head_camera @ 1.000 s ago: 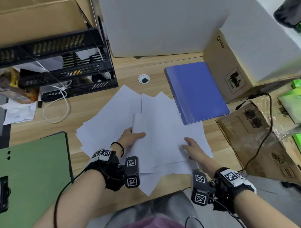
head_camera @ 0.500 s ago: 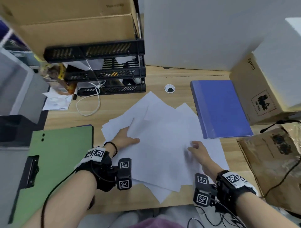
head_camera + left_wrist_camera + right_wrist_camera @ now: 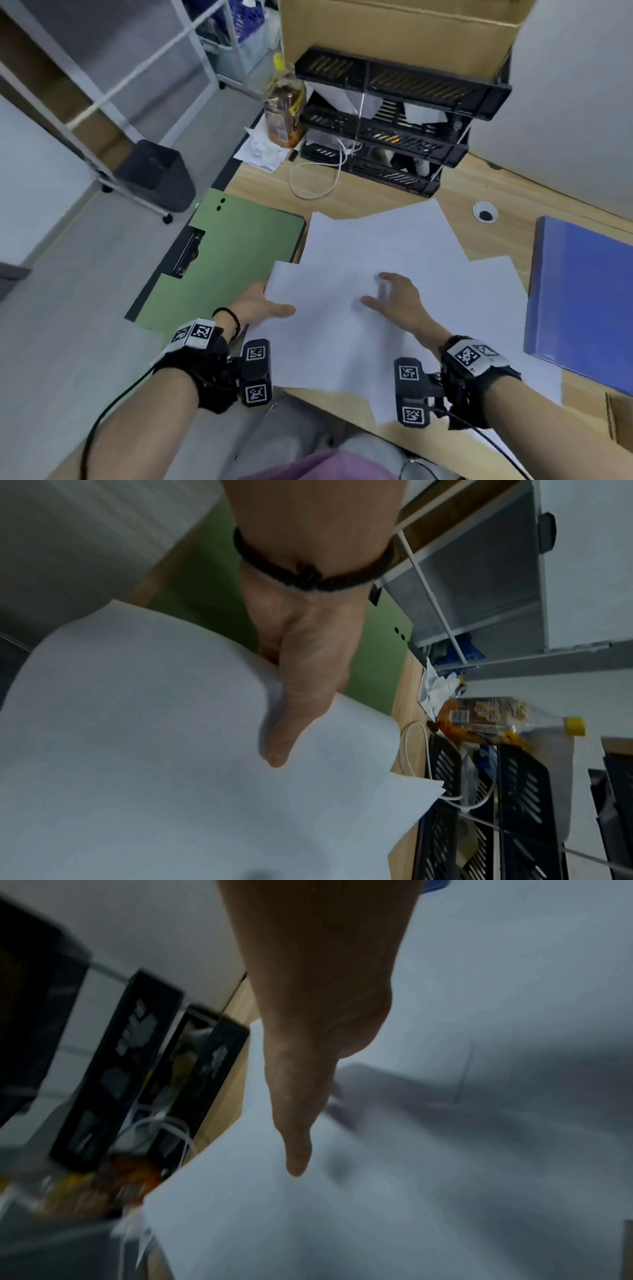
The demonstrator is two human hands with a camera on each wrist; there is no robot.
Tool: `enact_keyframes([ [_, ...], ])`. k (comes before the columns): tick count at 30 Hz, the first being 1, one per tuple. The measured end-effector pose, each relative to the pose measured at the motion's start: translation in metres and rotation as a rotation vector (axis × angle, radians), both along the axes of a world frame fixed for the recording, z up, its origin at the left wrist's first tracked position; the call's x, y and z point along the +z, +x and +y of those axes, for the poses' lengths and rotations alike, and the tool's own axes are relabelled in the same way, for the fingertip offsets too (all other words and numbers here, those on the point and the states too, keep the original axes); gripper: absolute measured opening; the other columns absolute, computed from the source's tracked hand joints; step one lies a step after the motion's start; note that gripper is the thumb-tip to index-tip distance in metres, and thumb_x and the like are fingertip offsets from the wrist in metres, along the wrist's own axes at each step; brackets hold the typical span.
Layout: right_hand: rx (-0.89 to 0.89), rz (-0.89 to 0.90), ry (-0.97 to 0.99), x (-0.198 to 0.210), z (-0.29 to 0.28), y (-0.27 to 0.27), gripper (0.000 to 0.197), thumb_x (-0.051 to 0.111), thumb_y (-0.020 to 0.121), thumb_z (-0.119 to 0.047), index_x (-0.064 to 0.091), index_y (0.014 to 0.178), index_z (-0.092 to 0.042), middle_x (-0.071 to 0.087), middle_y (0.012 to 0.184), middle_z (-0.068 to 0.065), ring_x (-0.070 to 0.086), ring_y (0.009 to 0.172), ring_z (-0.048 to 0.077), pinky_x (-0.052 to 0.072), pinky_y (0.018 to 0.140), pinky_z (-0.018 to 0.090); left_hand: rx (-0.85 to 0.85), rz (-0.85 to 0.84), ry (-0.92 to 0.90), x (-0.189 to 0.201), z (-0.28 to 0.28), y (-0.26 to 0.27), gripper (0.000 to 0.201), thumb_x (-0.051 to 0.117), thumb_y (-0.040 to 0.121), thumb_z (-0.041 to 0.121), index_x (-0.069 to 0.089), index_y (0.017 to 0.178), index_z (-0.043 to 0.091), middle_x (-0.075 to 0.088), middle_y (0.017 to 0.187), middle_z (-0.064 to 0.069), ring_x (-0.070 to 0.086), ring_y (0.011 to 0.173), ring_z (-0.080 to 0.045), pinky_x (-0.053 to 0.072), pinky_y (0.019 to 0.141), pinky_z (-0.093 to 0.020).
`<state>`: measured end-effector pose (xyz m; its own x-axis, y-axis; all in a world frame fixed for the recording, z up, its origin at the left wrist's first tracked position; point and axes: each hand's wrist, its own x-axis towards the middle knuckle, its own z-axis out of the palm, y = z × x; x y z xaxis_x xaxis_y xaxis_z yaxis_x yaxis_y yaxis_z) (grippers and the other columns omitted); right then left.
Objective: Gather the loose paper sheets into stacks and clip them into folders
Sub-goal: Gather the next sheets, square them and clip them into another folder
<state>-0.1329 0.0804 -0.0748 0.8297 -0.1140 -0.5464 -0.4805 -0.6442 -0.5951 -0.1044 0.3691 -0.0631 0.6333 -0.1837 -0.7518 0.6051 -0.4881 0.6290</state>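
Over the surface [image 3: 359,202]: sheets in grip.
Left hand [image 3: 255,305] is pinching the paper sheets [image 3: 342,329], thumb on top; right hand [image 3: 397,299] is resting flat, fingers spread.

Left hand [image 3: 255,305] pinching, thumb on top, right hand [image 3: 397,298] flat, fingers spread

Bare desk [image 3: 373,202] between sheets [image 3: 376,240] and trays [image 3: 394,137]
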Motion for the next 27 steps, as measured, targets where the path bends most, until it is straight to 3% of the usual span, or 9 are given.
enact_keyframes([
  [3,0.303,-0.035,-0.057,0.005,0.031,0.014,0.087,0.079,0.073,-0.047,0.037,0.145,-0.021,0.033,0.153,0.0,0.026,0.143,0.02,0.023,0.116,0.035,0.01,-0.005,-0.015,-0.002,0.007,-0.012,0.048,0.082,0.072,0.016,0.06,0.116,0.013,0.068,0.105,0.001,0.065,0.085,-0.009,0.049,0.066,-0.02],
  [8,0.443,-0.027,-0.073,0.0,0.064,0.028,0.09,0.082,0.07,-0.046,0.036,0.144,-0.024,0.048,0.143,-0.003,0.043,0.133,0.016,0.031,0.111,0.037,0.063,-0.019,-0.106,-0.006,0.012,-0.025,0.062,0.088,0.062,0.02,0.061,0.118,0.013,0.07,0.112,-0.001,0.068,0.098,-0.017,0.055,0.085,-0.037],
  [12,0.553,0.078,-0.106,-0.007,0.077,0.032,0.059,0.071,0.083,-0.037,0.049,0.136,-0.022,0.057,0.131,0.001,0.055,0.119,0.02,0.037,0.104,0.036,0.123,-0.047,-0.137,-0.005,0.014,-0.036,0.054,0.084,0.069,0.014,0.061,0.117,0.013,0.071,0.108,0.002,0.07,0.094,-0.014,0.055,0.086,-0.035],
  [15,0.58,0.136,-0.074,-0.01,0.074,0.029,0.026,0.061,0.09,-0.029,0.06,0.114,-0.018,0.053,0.104,-0.001,0.053,0.088,0.016,0.037,0.08,0.023,0.23,-0.032,-0.151,-0.001,0.014,-0.042,0.046,0.078,0.077,0.024,0.054,0.115,0.019,0.067,0.111,0.007,0.067,0.094,-0.01,0.055,0.078,-0.025],
  [17,0.515,0.116,-0.054,-0.005,0.064,0.028,0.014,0.058,0.092,-0.022,0.063,0.103,-0.014,0.058,0.096,0.001,0.056,0.088,0.02,0.038,0.076,0.023,0.282,-0.037,-0.091,0.0,0.016,-0.043,0.041,0.066,0.086,0.038,0.049,0.12,0.022,0.059,0.116,0.01,0.059,0.102,-0.007,0.046,0.082,-0.02],
  [19,0.373,0.115,-0.034,0.001,0.042,0.026,0.008,0.055,0.093,-0.018,0.061,0.093,-0.014,0.062,0.091,0.005,0.059,0.087,0.024,0.04,0.074,0.026,0.324,-0.029,-0.04,-0.002,0.017,-0.042,0.035,0.052,0.093,0.045,0.049,0.12,0.024,0.055,0.113,0.005,0.054,0.105,-0.013,0.039,0.086,-0.024],
  [21,0.135,0.129,-0.007,0.003,0.013,0.021,0.009,0.054,0.091,-0.016,0.061,0.085,-0.012,0.062,0.086,0.006,0.059,0.08,0.025,0.042,0.068,0.028,0.374,0.022,-0.078,-0.005,0.018,-0.04,0.019,0.045,0.098,0.038,0.05,0.111,0.025,0.055,0.093,0.002,0.055,0.078,-0.009,0.042,0.073,-0.022],
  [23,-0.112,0.145,-0.004,0.0,-0.016,0.014,0.009,0.053,0.087,-0.014,0.061,0.084,-0.011,0.063,0.084,0.009,0.059,0.075,0.025,0.044,0.063,0.028,0.336,0.019,-0.074,-0.011,0.018,-0.037,0.011,0.048,0.098,0.028,0.054,0.104,0.021,0.059,0.087,0.0,0.056,0.062,-0.004,0.043,0.056,-0.015],
  [27,-0.363,0.18,-0.021,-0.009,-0.053,-0.009,0.01,0.052,0.082,-0.01,0.061,0.085,-0.008,0.062,0.081,0.011,0.061,0.08,0.03,0.048,0.068,0.035,0.261,-0.05,-0.003,-0.018,0.008,-0.027,0.027,0.056,0.092,0.014,0.053,0.119,0.015,0.063,0.111,-0.003,0.062,0.093,-0.02,0.048,0.067,-0.023],
])
